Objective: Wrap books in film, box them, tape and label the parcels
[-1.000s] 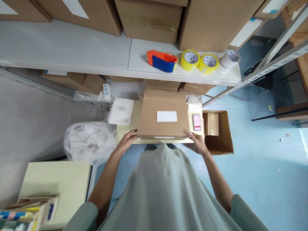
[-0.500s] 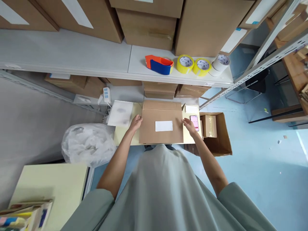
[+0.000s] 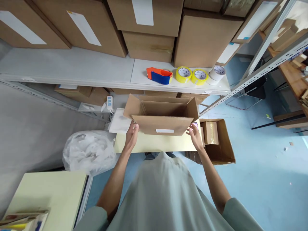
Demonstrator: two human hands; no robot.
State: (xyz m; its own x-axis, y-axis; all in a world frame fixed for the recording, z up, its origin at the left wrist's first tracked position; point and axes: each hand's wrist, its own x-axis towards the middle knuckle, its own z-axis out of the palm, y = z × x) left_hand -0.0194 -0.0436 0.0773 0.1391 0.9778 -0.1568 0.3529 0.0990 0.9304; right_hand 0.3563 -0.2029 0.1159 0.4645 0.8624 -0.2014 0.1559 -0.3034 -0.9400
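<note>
A brown cardboard box [image 3: 163, 125] with a small white label stands upright and open-topped on the pale yellow table [image 3: 149, 146], its flaps spread outward. My left hand [image 3: 132, 134] grips its near left corner. At the near right corner, my right hand [image 3: 194, 134] holds the box with fingers against the cardboard. The inside of the box looks bare as far as it shows.
A white sheet [image 3: 119, 123] lies left of the box, a phone [image 3: 195, 125] peeks out at its right. An open carton [image 3: 220, 141] sits on the floor to the right, a plastic bag [image 3: 89, 150] on the left. The shelf [image 3: 72, 69] above carries a tape dispenser [image 3: 160, 75], tape rolls [image 3: 184, 73] and large boxes.
The box lay flat on the table with its label facing up; both hands have tipped it upright so the open top faces up and the flaps spread.
</note>
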